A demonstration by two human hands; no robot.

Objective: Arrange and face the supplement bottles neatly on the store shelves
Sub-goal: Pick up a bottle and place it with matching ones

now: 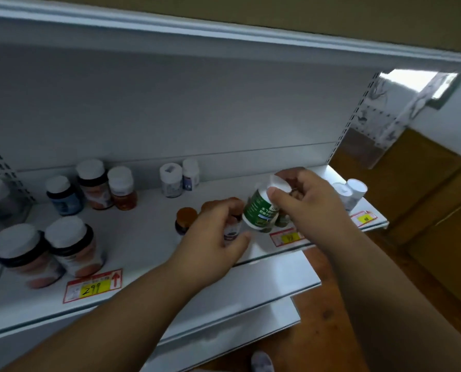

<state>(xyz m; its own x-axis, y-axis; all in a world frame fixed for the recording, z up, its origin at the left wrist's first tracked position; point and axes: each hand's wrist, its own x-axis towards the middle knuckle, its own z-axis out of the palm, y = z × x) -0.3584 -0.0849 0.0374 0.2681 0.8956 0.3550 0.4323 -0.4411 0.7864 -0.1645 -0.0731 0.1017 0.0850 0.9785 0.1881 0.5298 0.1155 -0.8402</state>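
Green bottle (260, 212) tilted — cap in right hand (302, 202) grip.

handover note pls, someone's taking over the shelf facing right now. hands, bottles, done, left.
Right hand: grips the green-label bottle by its white cap, tilted, lifted near the shelf's front edge.
Left hand: curled round a brown-capped bottle standing on the shelf, next to another brown-capped bottle.
Elsewhere: two large white-capped bottles front left by the 299 price tag; three mixed bottles behind them; two small white bottles at the back; two white bottles at the far right end.
Done: little; groups sit scattered.
Left: set the green bottle down, pull rows forward, turn labels out.
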